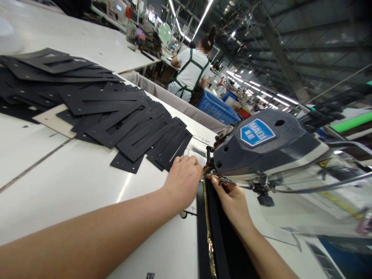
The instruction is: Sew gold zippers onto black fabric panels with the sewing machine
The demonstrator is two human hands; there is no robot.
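A black zipper point(207, 217) with gold teeth runs from the bottom of the head view up to the head of a sewing machine point(258, 143). Beside the needle area, my left hand point(186, 178) is closed with its fingers curled down at the strip's left edge; what lies under the fingertips is hidden. On the other side, my right hand point(231, 195) pinches the black material at the zipper's right, close under the machine head. A gold zipper pull point(210, 248) shows lower on the strip. The needle and presser foot are mostly hidden.
Many black panels with long slots point(139, 131) lie piled on the white table point(72, 193) at the left. Behind the table's far edge, a person point(190, 71) with green straps sits facing away, near a blue crate point(217, 108).
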